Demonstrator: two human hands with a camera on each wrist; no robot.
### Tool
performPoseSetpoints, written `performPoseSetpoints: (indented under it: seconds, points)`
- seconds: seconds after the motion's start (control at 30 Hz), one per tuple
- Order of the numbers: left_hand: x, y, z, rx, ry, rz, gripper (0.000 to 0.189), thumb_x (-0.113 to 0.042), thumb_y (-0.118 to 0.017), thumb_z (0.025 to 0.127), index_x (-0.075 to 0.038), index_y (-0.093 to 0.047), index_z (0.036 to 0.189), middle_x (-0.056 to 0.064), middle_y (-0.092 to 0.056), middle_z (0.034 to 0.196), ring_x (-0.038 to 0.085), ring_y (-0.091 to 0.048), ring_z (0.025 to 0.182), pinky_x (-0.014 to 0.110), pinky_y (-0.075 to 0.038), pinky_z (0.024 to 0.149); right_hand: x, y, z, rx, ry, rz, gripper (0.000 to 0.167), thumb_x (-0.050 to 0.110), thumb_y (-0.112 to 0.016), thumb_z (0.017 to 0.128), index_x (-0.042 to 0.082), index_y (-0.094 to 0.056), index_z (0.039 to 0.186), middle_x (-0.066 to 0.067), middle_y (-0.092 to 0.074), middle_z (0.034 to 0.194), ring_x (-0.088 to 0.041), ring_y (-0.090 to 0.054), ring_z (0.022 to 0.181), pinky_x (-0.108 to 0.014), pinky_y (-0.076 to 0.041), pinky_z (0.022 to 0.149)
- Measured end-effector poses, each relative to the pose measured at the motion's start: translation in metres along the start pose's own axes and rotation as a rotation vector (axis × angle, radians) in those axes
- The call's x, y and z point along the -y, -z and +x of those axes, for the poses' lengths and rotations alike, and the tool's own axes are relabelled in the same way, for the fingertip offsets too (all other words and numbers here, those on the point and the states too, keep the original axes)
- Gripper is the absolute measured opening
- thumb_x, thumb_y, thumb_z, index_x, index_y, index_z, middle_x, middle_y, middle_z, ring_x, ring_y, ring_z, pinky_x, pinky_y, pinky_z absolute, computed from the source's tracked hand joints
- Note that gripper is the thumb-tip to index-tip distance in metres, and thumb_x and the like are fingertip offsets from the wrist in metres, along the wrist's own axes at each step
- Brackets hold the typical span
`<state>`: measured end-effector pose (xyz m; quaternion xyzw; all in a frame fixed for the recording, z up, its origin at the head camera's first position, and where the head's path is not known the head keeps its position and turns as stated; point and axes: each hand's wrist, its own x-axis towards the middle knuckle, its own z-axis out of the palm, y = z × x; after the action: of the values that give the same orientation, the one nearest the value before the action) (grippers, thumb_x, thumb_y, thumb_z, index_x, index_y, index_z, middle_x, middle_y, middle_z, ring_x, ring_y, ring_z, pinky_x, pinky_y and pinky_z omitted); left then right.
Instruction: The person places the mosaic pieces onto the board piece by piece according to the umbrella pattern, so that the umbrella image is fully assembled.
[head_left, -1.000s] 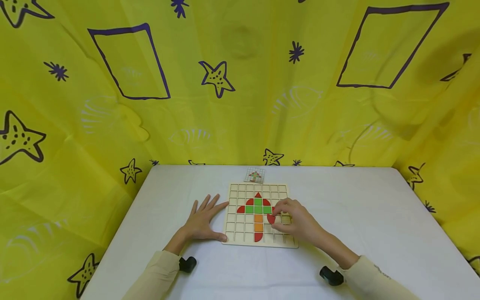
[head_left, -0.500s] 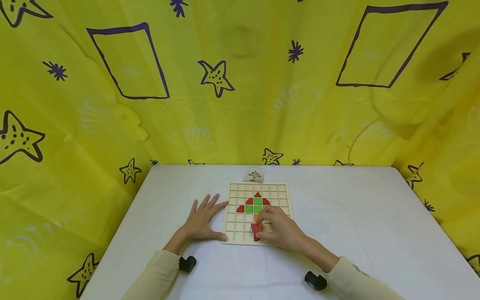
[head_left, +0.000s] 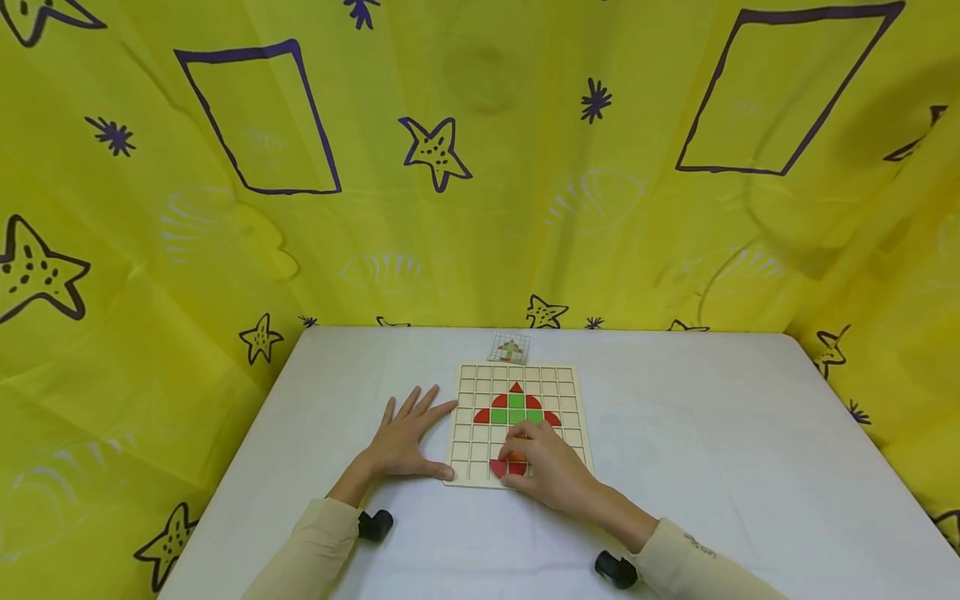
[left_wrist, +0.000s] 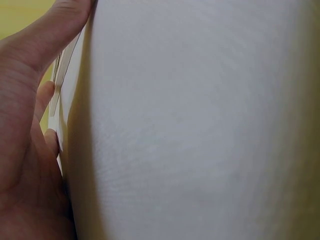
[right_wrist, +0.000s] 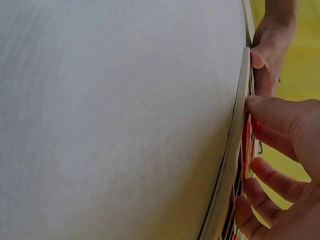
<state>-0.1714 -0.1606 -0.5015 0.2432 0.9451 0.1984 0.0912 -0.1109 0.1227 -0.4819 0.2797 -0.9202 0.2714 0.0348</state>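
A wooden grid board (head_left: 470, 386) lies on the table with green squares (head_left: 516, 408) and red quarter-circles (head_left: 482, 415) set in its cells, topped by a red triangle (head_left: 516, 387). My left hand (head_left: 397, 446) is spread flat beside the board, thumb and index fingertip at its left edge. Low over the board, my right hand (head_left: 551, 467) pinches a red quarter-circle piece (head_left: 497, 468) at the bottom row, just left of another red piece (head_left: 517, 469). This hand partly covers the orange squares (head_left: 517, 456). In the right wrist view, the thumb (right_wrist: 272, 112) reaches the board's edge.
A small pattern card (head_left: 508, 347) lies behind the board, showing a similar coloured figure on a grid. White cloth covers the table (head_left: 697, 417). A yellow printed curtain (head_left: 480, 208) stands around its back and sides. Black wrist devices (head_left: 617, 570) hang by both sleeves.
My right hand has carried the red quarter-circle from the board's right part leftward and down to the bottom row. The red piece at the right of the green row now shows. My left hand stays put.
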Motion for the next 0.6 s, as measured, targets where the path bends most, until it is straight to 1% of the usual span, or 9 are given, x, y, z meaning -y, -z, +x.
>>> performPoseSetpoints:
  seconds: [0.03,0.07,0.1,0.27,0.4,0.6]
  points:
    - [-0.0002,0.0001,0.0,0.001,0.0,0.002,0.11,-0.068,-0.084,0.067,-0.027,-0.04,0.159,0.012,-0.018,0.171,0.042,-0.005,0.157,0.073,0.002,0.118,0.0,-0.0003,0.0001,0.0,0.003,-0.008,0.017,0.023,-0.088,0.081,0.019,-0.077,0.093,-0.003,-0.065,0.115,-0.024,-0.055,0.105,-0.044,-0.054,0.088]
    - [-0.0003,0.0003,0.0001,0.002,0.002,0.003,0.11,-0.069,-0.084,0.067,-0.028,-0.04,0.159,0.012,-0.018,0.171,0.042,-0.005,0.157,0.073,0.002,0.118,0.0,-0.0004,0.0002,0.0,0.004,-0.012,0.017,0.023,-0.088,0.081,0.019,-0.077,0.093,-0.003,-0.065,0.115,-0.023,-0.054,0.104,-0.042,-0.053,0.083]
    - [-0.0003,0.0003,0.0,0.002,0.003,0.005,0.11,-0.069,-0.084,0.067,-0.028,-0.04,0.159,0.012,-0.018,0.171,0.042,-0.005,0.157,0.073,0.002,0.118,-0.0001,-0.0006,0.0002,0.002,0.007,-0.015,0.017,0.023,-0.088,0.081,0.019,-0.077,0.093,-0.003,-0.065,0.115,-0.022,-0.054,0.103,-0.041,-0.053,0.083]
    - [-0.0006,0.0007,0.0002,0.005,0.004,0.004,0.11,-0.069,-0.084,0.067,-0.028,-0.04,0.159,0.012,-0.018,0.171,0.042,-0.005,0.157,0.073,0.002,0.118,0.0003,-0.0004,0.0006,0.01,0.01,-0.024,0.017,0.022,-0.088,0.081,0.018,-0.078,0.094,-0.003,-0.064,0.115,-0.022,-0.052,0.102,-0.041,-0.052,0.084]
    - [-0.0013,0.001,-0.0002,0.003,0.004,-0.005,0.11,-0.068,-0.085,0.067,-0.028,-0.041,0.159,0.012,-0.018,0.171,0.042,-0.005,0.157,0.073,0.002,0.118,0.001,0.0002,0.0004,0.007,0.017,-0.022,0.017,0.021,-0.089,0.08,0.017,-0.078,0.093,-0.004,-0.065,0.114,-0.022,-0.053,0.101,-0.041,-0.052,0.083]
    - [-0.0014,0.0002,0.0005,0.001,0.012,0.002,0.11,-0.069,-0.085,0.066,-0.029,-0.041,0.159,0.011,-0.018,0.171,0.041,-0.005,0.157,0.072,0.003,0.118,0.0021,0.0019,-0.0001,0.016,0.015,-0.014,0.017,0.02,-0.089,0.08,0.016,-0.078,0.094,-0.004,-0.065,0.115,-0.022,-0.052,0.102,-0.041,-0.052,0.084]
